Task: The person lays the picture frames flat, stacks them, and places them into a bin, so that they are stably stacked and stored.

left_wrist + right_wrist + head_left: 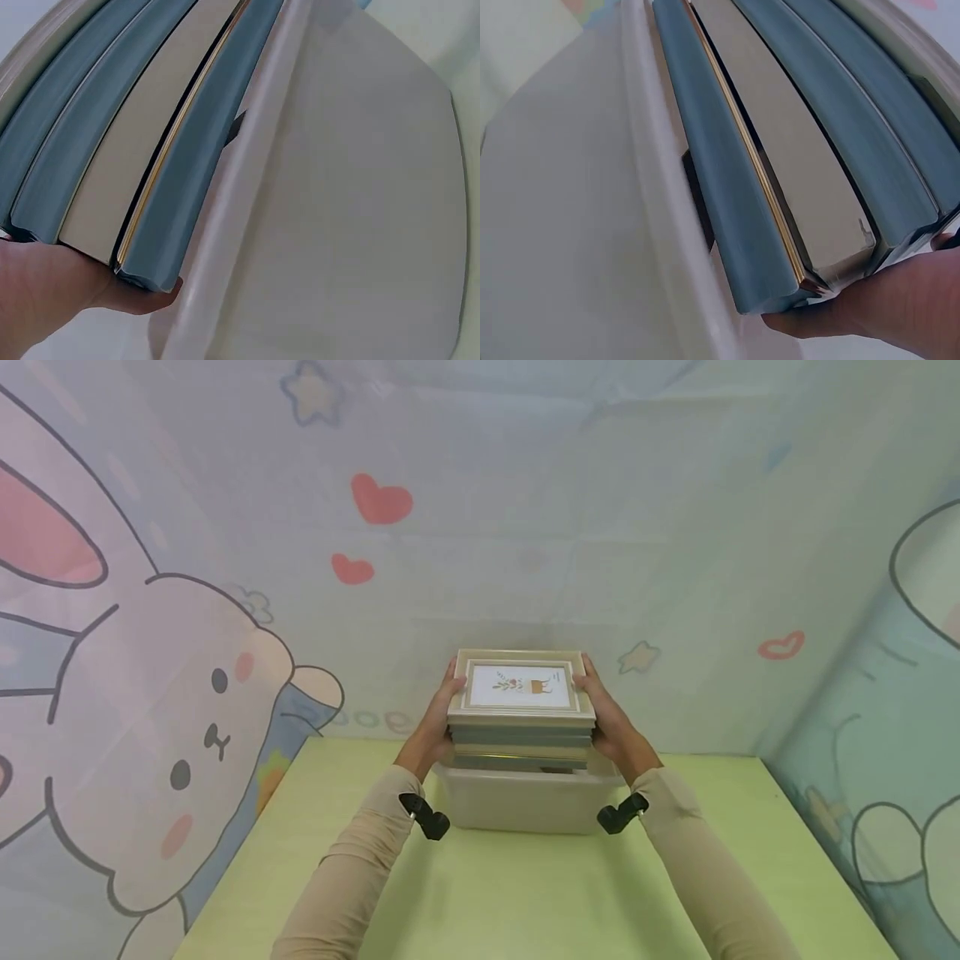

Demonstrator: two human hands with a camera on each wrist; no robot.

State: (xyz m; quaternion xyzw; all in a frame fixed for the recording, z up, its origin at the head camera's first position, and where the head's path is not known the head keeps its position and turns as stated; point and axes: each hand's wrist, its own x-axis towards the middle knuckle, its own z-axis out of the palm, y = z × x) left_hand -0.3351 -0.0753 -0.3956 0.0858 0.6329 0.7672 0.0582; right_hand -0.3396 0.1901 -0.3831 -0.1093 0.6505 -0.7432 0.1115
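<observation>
A stack of several picture frames [521,735] is held between both hands, low over a white plastic bin [525,802]. The top picture frame [517,712] is cream, with a plant and an orange animal on white paper. Blue-grey and beige edges show below it. My left hand [438,718] grips the stack's left side, thumb on the top face; in the left wrist view its fingers [142,296] curl under the lowest blue frame [202,142]. The right hand [611,720] grips the opposite side likewise, its fingers [817,319] at the stack's lower end.
The bin stands on a light green table [510,893], near its back edge. Behind hangs a cloth backdrop [525,568] with a cartoon rabbit, hearts and stars. A dark piece [697,195] shows between the lowest frame and the bin's rim.
</observation>
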